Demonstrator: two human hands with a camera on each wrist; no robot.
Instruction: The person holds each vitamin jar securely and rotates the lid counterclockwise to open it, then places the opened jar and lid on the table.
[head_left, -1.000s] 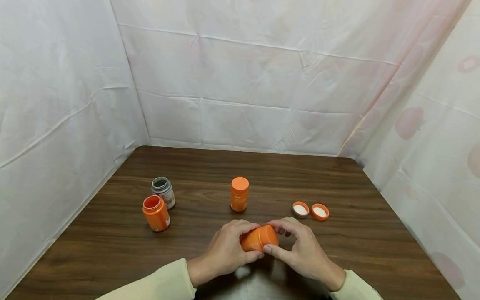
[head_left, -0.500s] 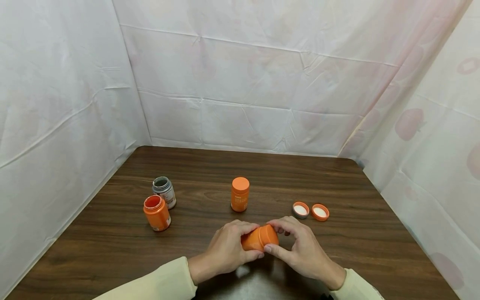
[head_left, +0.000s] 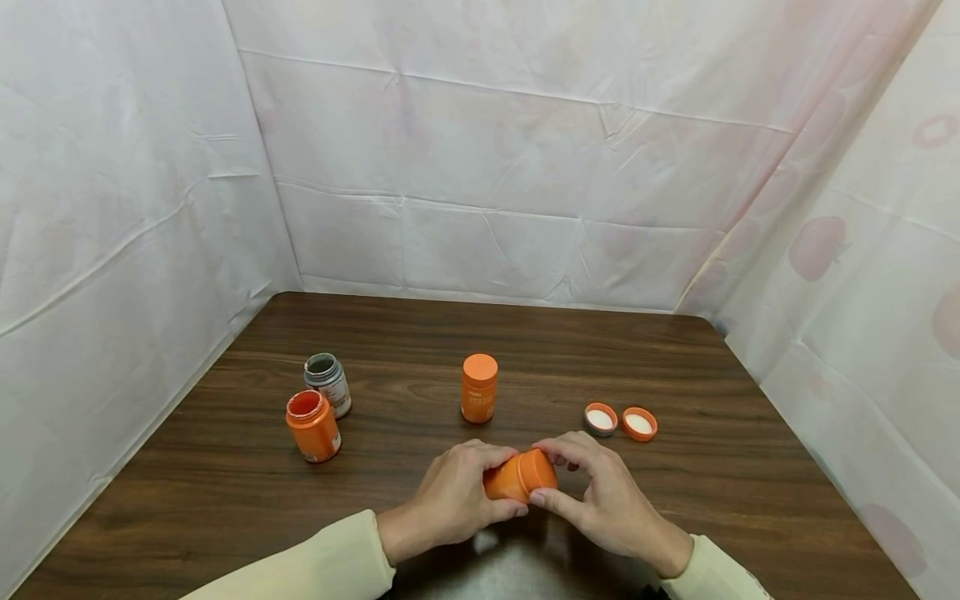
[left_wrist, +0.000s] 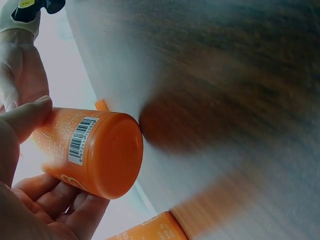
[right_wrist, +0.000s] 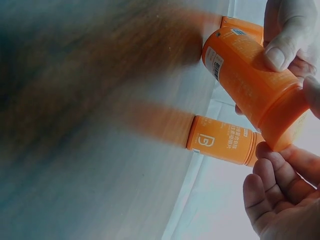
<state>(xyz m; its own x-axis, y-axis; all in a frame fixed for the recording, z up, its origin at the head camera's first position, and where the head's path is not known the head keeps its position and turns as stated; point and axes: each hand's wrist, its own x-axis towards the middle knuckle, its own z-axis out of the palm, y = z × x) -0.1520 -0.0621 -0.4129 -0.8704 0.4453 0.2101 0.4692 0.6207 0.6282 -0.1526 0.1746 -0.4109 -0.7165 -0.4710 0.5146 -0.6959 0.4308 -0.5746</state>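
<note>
The person's got both hands on a cylindrical orange plastic bottle (head_left: 504, 481), tipped over w/ its orange cap (head_left: 543, 470) on & facing right. It's on the person's side of, & a touch right of, an upright, capped orange plastic bottle (head_left: 478, 392) standing mid-bench (head_left: 405, 325). Fingers of the left hand (head_left: 453, 493) curl round the body; fingers & thumb of the right hand (head_left: 611, 504) pinch the cap. Can't tell if the tipped base touches the bench. There's a white barcode label (left_wrist: 83, 140) nr. that base.

Well left of the standing bottle: an open, wide-mouthed orange plastic jar (head_left: 315, 435), w/ an open grey plastic jar (head_left: 334, 390) just behind, both upright. Right of the standing bottle: two round lids side by side, white insides up, i.e. a grey lid w/ orange inner rim (head_left: 601, 420), then an all-orange lid (head_left: 640, 424). Behind the standing bottle, past the bench's far edge, hangs creased white sheeting (head_left: 487, 142).
</note>
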